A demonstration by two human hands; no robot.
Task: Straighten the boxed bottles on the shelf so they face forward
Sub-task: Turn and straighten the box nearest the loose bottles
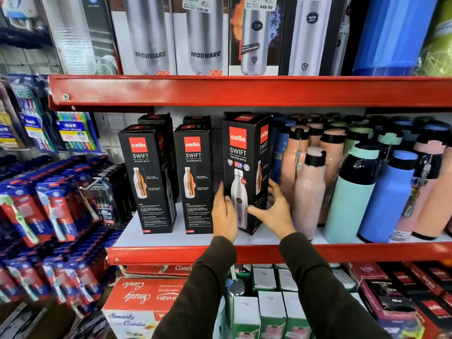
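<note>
while both hands flank it, left hand (223, 214) touching, right hand (275, 212) spread loose, angled boxed bottle (245, 172) between

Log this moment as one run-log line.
step: straightening | object: rightmost Cello Swift box, turned, side face showing | left hand: on its left edge | right hand: open at its lower right corner | other two boxes: forward

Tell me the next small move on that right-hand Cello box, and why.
Probably close both hands on it and twist its front a little to the person's right. The right-hand Cello box shows its side panel as well as its front, so it sits turned, while the two boxes beside it look squarer. The left hand touches its left edge; the right hand is spread open.
</note>
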